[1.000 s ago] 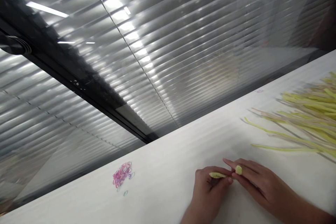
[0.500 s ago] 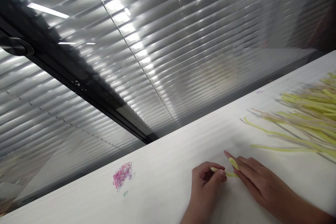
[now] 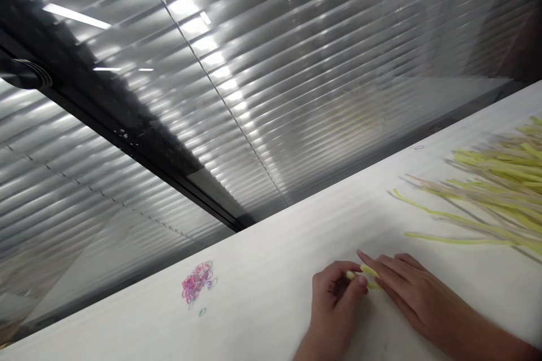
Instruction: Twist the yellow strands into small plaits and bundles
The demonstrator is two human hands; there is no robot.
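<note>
A yellow strip (image 3: pixel 370 272), bent into a loop, lies between my two hands low in the head view, right of the middle. My left hand (image 3: pixel 341 299) pinches one end of it between thumb and curled fingers. My right hand (image 3: pixel 400 282), its fingers stretched out and pressed together, holds the other part of the strip against the thumb side. The fingertips of both hands are almost touching. Parts of the strip are hidden by the fingers.
A large heap of yellow and tan strips (image 3: pixel 499 180) spreads over the white table (image 3: pixel 262 293) at the right. Small pink and purple rings (image 3: pixel 197 282) are piled at the left. Glass with blinds (image 3: pixel 254 67) stands behind the table.
My right hand has shifted slightly left, bringing its part of the yellow strip up against my left fingertips. The gap between the hands has narrowed.
</note>
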